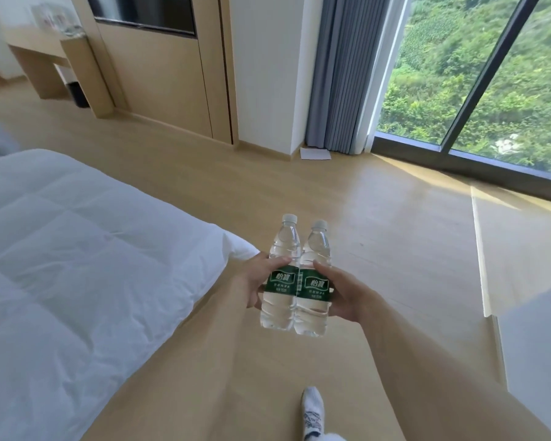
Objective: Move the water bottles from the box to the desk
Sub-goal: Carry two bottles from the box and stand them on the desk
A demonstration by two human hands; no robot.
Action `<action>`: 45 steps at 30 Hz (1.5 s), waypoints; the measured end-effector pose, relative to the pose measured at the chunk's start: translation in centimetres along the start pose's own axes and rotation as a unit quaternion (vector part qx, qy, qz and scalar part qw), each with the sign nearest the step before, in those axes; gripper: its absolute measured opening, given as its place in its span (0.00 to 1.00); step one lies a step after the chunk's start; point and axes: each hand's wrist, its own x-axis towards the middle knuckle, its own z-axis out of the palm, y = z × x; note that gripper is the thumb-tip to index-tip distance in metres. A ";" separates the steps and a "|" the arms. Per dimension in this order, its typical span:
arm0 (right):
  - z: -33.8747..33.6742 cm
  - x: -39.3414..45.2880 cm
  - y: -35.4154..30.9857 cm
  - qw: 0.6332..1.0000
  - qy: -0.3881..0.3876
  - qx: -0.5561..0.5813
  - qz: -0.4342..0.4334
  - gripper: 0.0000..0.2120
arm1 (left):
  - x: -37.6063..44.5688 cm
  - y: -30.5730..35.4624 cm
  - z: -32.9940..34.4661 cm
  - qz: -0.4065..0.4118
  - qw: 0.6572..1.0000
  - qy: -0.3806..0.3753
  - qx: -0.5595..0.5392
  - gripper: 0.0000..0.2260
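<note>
Two clear water bottles with green labels and white caps stand upright side by side in front of me, touching each other. My left hand (255,283) grips the left bottle (280,281) around its label. My right hand (344,292) grips the right bottle (314,284) the same way. Both are held above the wooden floor. The desk (45,55) is far off at the top left, a light wooden one with clear items on its top. No box is in view.
A bed with a white duvet (70,249) fills the left side. A wooden wall unit (159,74) and grey curtain (341,74) stand ahead, a big window (474,74) at right. A white sheet of paper (315,153) lies on the floor. My white-socked foot (312,409) shows below.
</note>
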 end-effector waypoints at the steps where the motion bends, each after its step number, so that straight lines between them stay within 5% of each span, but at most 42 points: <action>1: -0.3 0.9 -1.0 1.000 0.005 -0.006 -0.004 0.23 | 0.7 0.9 0.0 -0.001 1.000 0.005 -0.001 0.19; 15: -8.1 14.0 -17.7 0.994 0.010 -0.109 0.007 0.20 | 15.6 13.4 2.8 0.010 0.996 0.084 -0.026 0.18; 24: -10.2 22.6 -26.0 0.991 0.045 -0.128 0.007 0.19 | 27.2 20.2 0.7 0.018 0.998 0.052 -0.041 0.44; 28: -10.3 28.0 -30.7 0.989 0.070 -0.134 -0.004 0.19 | 33.6 24.4 -1.4 0.027 0.998 0.026 -0.040 0.33; 34: -8.6 36.5 -38.8 0.988 0.089 -0.129 0.008 0.19 | 42.3 32.0 -6.4 0.013 0.999 0.012 -0.043 0.33; 41: -5.1 45.8 -45.7 0.988 0.079 -0.134 -0.007 0.15 | 49.6 38.9 -13.3 0.019 0.999 0.019 -0.047 0.46; 45: -2.7 51.3 -48.9 0.985 0.066 -0.162 0.003 0.18 | 53.0 41.1 -17.5 0.022 0.997 0.046 -0.064 0.37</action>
